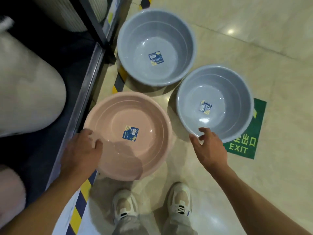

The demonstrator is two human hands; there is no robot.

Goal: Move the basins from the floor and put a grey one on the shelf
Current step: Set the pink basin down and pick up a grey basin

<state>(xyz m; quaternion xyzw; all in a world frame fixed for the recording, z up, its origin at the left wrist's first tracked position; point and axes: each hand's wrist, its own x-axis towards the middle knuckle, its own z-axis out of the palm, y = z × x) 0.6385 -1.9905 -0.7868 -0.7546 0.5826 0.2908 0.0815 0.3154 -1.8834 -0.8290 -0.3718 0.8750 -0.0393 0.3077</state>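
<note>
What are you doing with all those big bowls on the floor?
A person is bending over three round plastic basins on the shiny tiled floor. The left hand grips the rim of the pink plastic basin, and the right hand is just reaching the rim of the nearer grey plastic basin. The farther grey plastic basin sits untouched beside the dark shelf edge.

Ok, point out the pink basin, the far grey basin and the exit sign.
pink basin [149, 116], head view, bare inner wall.
far grey basin [135, 41], head view, inner wall.
exit sign [254, 126], head view, green area.
</note>
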